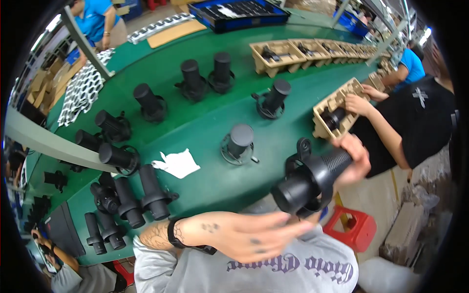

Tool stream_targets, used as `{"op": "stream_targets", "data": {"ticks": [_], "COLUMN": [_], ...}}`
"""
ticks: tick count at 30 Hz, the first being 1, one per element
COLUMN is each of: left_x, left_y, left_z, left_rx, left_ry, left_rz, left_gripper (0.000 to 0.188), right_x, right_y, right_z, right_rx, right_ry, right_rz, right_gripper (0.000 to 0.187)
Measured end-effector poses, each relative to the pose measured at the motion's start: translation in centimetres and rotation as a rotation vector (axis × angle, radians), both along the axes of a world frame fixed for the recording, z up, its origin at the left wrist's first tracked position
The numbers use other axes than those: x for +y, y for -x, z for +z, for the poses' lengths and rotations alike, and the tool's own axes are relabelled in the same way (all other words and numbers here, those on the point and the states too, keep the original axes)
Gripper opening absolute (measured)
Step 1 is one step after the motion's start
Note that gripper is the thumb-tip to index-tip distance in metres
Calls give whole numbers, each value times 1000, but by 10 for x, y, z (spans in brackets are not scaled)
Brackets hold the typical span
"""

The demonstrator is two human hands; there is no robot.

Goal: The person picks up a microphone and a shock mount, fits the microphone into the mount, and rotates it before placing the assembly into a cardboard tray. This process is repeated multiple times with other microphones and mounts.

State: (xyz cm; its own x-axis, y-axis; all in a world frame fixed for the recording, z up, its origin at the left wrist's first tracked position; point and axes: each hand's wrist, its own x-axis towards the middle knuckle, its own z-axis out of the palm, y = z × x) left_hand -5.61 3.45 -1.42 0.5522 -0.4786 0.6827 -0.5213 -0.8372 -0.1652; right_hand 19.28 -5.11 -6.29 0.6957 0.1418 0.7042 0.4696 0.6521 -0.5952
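Note:
My right hand (355, 158) is wrapped round the ribbed end of a black cylindrical device (305, 183), which has a wide collar and a looped bracket. The device is tilted above the table's near edge, its smooth round end toward the lower left. My left hand (244, 237) is just below that end, its blurred fingers stretched out; I cannot tell whether the fingertips touch it. A similar black device (240, 139) stands on the green table beyond, with another (276, 97) farther back. A crumpled white cloth or paper (178, 163) lies left of them.
More black devices (149, 102) stand or lie along the table's left side, near a grey post (51, 141). Brown moulded trays (278, 56) line the back. At right, a co-worker's hands (360, 103) hold a filled tray (320, 110). A red stool (351, 227) stands below.

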Motion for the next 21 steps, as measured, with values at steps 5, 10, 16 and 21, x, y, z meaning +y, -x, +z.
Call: {"op": "stream_targets", "data": {"ticks": [5,10,16,21], "left_x": [58,80,80,83], "left_y": [32,10,-17,-24], "left_z": [-106,-193,-229,-241], "left_rx": [55,-192,-175,-59], "left_ry": [510,1446,1910,1943], "left_rz": [386,530,415,325], "left_gripper": [19,29,33,34], "right_x": [-18,46,65,88], "right_y": [-9,-18,3,9], "right_z": [-5,-56,-31,30], "right_rx": [-477,-807,-998,-996], "right_ry": [554,712,826,675], "right_rz": [-309,-398,-269,-53], "right_gripper": [14,13,15,9]}}
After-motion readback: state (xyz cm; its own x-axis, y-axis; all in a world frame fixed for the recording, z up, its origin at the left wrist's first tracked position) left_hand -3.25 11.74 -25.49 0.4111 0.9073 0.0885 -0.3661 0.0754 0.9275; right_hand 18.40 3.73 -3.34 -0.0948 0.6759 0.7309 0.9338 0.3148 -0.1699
